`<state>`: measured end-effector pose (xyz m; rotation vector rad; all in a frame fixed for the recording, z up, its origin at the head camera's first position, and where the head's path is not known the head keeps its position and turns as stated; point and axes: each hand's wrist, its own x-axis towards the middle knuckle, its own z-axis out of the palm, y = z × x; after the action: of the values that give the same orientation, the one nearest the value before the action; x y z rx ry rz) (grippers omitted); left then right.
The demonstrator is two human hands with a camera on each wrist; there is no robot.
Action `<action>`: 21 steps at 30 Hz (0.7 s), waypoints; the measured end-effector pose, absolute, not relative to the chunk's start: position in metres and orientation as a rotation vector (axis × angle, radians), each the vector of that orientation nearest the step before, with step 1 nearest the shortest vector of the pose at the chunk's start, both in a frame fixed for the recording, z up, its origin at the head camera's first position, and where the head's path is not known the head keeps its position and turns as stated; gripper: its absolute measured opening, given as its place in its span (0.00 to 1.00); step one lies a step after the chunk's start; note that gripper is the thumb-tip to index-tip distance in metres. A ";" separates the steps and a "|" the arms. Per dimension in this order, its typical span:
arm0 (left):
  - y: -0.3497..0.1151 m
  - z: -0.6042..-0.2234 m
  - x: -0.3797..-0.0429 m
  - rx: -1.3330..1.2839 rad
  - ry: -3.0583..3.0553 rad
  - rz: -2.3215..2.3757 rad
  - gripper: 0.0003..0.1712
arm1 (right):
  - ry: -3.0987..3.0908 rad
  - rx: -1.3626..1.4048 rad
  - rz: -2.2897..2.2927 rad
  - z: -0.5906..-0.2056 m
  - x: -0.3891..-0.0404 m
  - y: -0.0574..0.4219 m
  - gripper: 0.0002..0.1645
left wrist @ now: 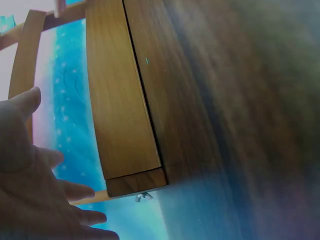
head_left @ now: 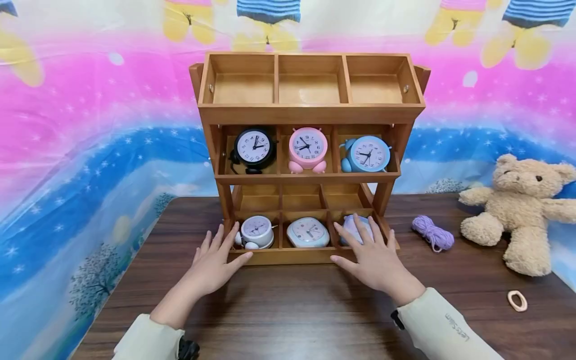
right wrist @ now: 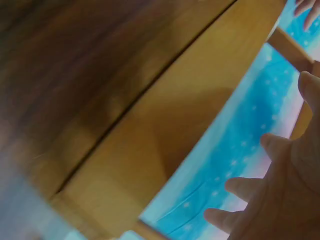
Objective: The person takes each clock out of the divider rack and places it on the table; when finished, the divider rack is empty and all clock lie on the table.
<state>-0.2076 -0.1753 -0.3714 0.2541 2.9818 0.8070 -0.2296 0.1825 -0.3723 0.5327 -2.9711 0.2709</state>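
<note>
A three-tier wooden rack (head_left: 310,114) stands on the table. My left hand (head_left: 216,267), fingers spread, is at the bottom tier's left front corner, near a white alarm clock (head_left: 256,227). Over the bottom right compartment spreads my right hand (head_left: 375,262), partly hiding a purple clock (head_left: 355,227). A pale blue-and-white clock (head_left: 308,232) lies between them. On the middle tier sit a black clock (head_left: 254,147), a pink clock (head_left: 308,147) and a blue clock (head_left: 370,154). Both wrist views show straight fingers beside the rack's front board (left wrist: 120,100); whether they touch it, I cannot tell.
To the right of the rack lies a purple yarn skein (head_left: 433,233). Farther right, a teddy bear (head_left: 517,210) sits by the patterned backdrop (head_left: 112,100). A small wooden ring (head_left: 517,301) lies near the right side of the brown table (head_left: 288,315).
</note>
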 end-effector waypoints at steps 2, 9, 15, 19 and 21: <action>-0.176 -0.373 -0.213 0.244 2.964 0.840 0.54 | -2.926 0.604 0.278 -0.367 -0.230 0.172 0.47; -0.183 -0.378 -0.232 0.201 2.845 1.016 0.62 | -2.692 0.883 0.311 -0.337 -0.234 0.132 0.48; -0.187 -0.381 -0.245 0.151 2.818 1.055 0.63 | -2.520 1.007 0.226 -0.308 -0.243 0.103 0.51; -0.188 -0.384 -0.252 0.146 2.827 1.055 0.62 | -2.467 1.049 0.199 -0.290 -0.252 0.085 0.51; -0.189 -0.384 -0.254 0.147 2.826 1.069 0.62 | -2.466 1.057 0.190 -0.282 -0.258 0.077 0.51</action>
<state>-0.2542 -0.1886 -0.3843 0.1474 2.8255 1.0692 -0.2577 0.0769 -0.2815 1.0570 -2.4664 0.1901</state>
